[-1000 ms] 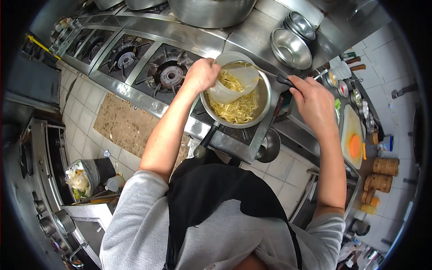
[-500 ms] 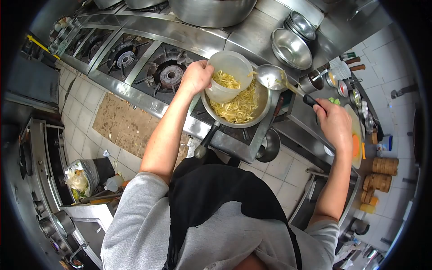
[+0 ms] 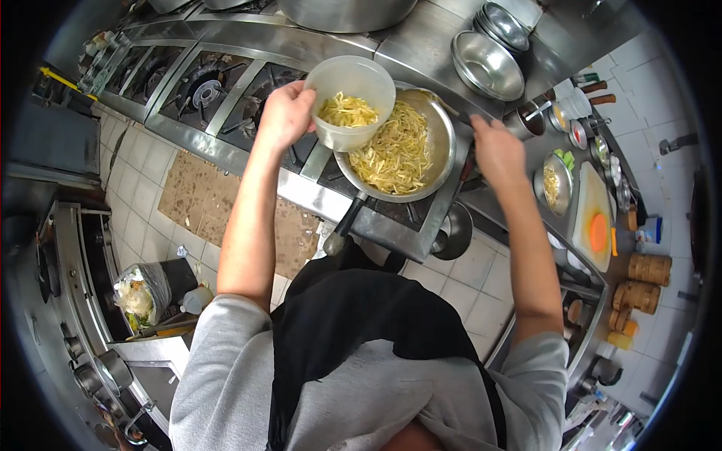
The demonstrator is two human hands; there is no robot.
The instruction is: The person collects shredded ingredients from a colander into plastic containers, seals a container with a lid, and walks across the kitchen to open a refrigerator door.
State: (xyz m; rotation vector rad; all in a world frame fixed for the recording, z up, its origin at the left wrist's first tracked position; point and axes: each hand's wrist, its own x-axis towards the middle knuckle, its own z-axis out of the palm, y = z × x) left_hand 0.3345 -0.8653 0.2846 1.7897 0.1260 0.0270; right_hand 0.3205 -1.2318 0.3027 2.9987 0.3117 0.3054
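Plastic tub [image 3: 371, 137] over the steel pan [image 3: 445, 159], ladle at the rim

From where I stand, the tub is a little left of the frame's upper centre, tipped slightly so I can see pale yellow shreds [image 3: 347, 111] gathered low inside. Its lower edge overlaps the upper left of the pan, which sits on the stove [image 3: 391, 231] with more shreds [image 3: 391, 161] spread through it. The left hand [image 3: 284, 119] is clamped on the tub's side, thumb by the rim; the right hand [image 3: 498, 150] is closed round the dark handle of the ladle [image 3: 456, 113], whose far end reaches the pan's upper edge. Its bowl I can't make out clearly

For good handling, I'd want the tub low and close over the pan, its near wall inside the rim, so stray shreds land in the metal and not on the stove. A firm pinch matters, since smooth plastic could slip if wet. The ladle calls for a loose wrist and light strokes: pressing hard might break the thin shreds or push the pan round, as neither hand is on the pan handle [image 3: 350, 215] pointing lower left. Keeping tub and ladle apart would save knocking one with the other
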